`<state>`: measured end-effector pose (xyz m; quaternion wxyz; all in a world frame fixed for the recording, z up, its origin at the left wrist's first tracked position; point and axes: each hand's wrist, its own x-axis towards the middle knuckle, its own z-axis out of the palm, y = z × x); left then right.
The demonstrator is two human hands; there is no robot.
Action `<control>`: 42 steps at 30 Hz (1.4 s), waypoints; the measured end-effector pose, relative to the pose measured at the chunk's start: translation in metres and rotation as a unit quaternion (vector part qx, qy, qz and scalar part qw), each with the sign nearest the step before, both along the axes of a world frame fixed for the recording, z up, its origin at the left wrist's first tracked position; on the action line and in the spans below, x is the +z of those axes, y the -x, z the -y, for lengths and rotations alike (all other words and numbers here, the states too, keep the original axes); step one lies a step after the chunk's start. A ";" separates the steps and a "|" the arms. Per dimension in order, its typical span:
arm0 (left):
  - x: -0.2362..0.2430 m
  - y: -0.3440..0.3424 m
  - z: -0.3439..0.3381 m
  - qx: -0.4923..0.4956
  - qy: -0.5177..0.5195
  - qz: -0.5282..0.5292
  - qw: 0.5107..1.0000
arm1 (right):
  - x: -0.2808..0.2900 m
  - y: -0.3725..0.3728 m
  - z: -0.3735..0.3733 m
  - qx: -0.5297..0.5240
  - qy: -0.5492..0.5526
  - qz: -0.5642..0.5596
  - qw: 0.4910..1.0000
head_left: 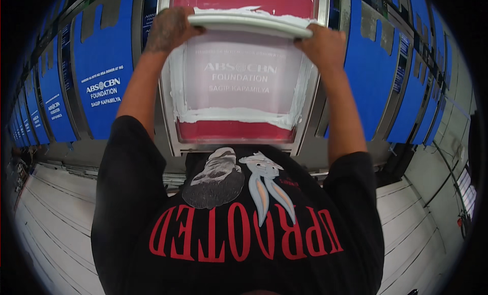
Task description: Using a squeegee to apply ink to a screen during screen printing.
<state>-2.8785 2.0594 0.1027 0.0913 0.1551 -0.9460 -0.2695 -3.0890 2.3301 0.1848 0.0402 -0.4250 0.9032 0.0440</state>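
Observation:
A long pale squeegee [250, 23] lies crosswise over the far part of a screen-printing frame [169, 123]. My left hand [171, 30] is closed around its left end, and my right hand [325, 46] grips the right end. Between my arms, the frame's whitish mesh [239, 102] shows a stencil of lettering. White ink [244, 115] is smeared in a band along the near side of the mesh and up both sides. Red borders [223, 130] show beyond the ink at the near and far ends. The squeegee's lower edge is hidden from me.
Blue printed bag-shaped pieces [101, 51] lie flat in a row on my left, with white lettering on them. More blue pieces [371, 66] line the right side. Pale flooring [61, 208] shows behind me on both sides, and a grey wall edge [452, 142] stands at the far right.

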 end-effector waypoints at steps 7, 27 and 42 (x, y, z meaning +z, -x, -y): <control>-0.008 -0.181 -0.125 0.018 0.070 0.002 0.997 | 0.015 -0.140 -0.116 0.043 0.075 0.016 0.996; -0.005 -0.197 -0.148 0.016 0.030 0.020 0.999 | 0.003 -0.170 -0.140 0.023 0.079 0.025 0.996; 0.023 0.013 0.039 -0.015 -0.013 0.079 0.997 | 0.033 0.021 0.037 -0.005 -0.075 0.099 0.992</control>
